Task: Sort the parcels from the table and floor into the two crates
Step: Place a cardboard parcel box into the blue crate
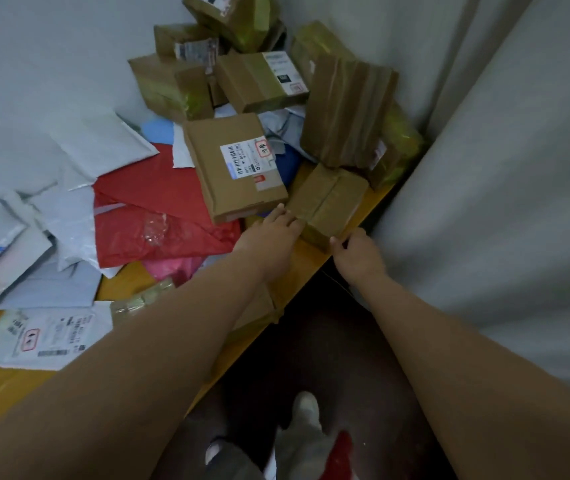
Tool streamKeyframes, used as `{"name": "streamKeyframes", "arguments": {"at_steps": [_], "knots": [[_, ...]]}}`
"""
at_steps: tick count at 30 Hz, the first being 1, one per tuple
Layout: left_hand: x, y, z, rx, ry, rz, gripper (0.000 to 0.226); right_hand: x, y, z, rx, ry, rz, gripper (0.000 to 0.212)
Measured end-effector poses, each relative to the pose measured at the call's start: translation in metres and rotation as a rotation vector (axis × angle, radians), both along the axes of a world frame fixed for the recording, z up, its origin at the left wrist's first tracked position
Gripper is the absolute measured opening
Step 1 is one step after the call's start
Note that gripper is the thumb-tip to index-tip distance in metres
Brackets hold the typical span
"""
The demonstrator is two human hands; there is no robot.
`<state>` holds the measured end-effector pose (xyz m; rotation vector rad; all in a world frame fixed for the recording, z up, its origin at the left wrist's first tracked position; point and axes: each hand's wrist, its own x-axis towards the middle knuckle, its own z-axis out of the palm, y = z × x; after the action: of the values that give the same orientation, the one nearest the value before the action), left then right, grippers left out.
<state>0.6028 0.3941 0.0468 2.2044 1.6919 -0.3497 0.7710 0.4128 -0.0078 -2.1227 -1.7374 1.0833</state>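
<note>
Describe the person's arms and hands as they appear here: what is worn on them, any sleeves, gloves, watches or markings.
Both forearms are bare right up to the bottom edge of the picture; no sleeve shows. The left hand and the right hand are bare too: no gloves. No watch, bracelet or band shows at either wrist, and no ring or marking can be made out, though the picture is soft and fine detail is lost.

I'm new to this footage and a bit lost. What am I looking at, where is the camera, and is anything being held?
There is no machine here: a person wears a camera on the head, looking down along both bare arms. On the yellow table lie brown boxes, white and red mailers. The left hand rests with straight fingers on the near left side of a small taped box by the table's edge; the right hand touches its near corner with curled fingers. The box sits on the table, not lifted. No crate is in view.
</note>
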Motion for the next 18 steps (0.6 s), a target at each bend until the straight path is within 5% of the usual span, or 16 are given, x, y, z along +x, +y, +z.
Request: {"name": "streamKeyframes", "arguments": {"at_steps": [9, 13, 18], "knots": [[0.025, 0.061, -0.041, -0.015, 0.186, -0.065, 0.068, -0.017, 0.053, -0.043, -0.186, 0.128, -0.257, 0.091], [0.031, 0.057, -0.055, -0.084, 0.225, -0.057, 0.077, -0.019, 0.043, -0.062, -0.301, 0.274, -0.282, 0.086], [0.025, 0.043, -0.048, -0.179, 0.132, -0.099, 0.076, -0.023, 0.010, -0.065, -0.238, 0.725, -0.553, 0.072]]}}
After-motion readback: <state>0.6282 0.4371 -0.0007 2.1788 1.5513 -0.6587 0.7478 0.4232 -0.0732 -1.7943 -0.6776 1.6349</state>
